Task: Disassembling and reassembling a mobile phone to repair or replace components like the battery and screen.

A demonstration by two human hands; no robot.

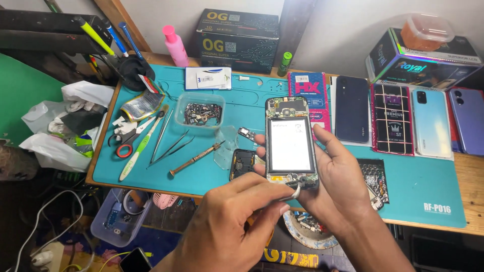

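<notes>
Two hands are over the teal rubber mat [322, 100] on the wooden tabletop [471, 176]. One opened phone with its back cover off [291, 143] stands upright in the right hand [335, 181], whose fingers grip its sides. One left hand [237, 226] pinches a small silver tool [295, 192], touching the phone's bottom edge. Four whole phones [352, 108] lie side by side to the right. One clear plastic tub of small parts [200, 113] sits well apart, to the left.

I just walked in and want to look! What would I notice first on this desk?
First, the opened phone in the middle, held up by the right hand while the left hand pokes its bottom edge with a small metal tool. Then the teal mat, with more phones lined up on the right.
</notes>
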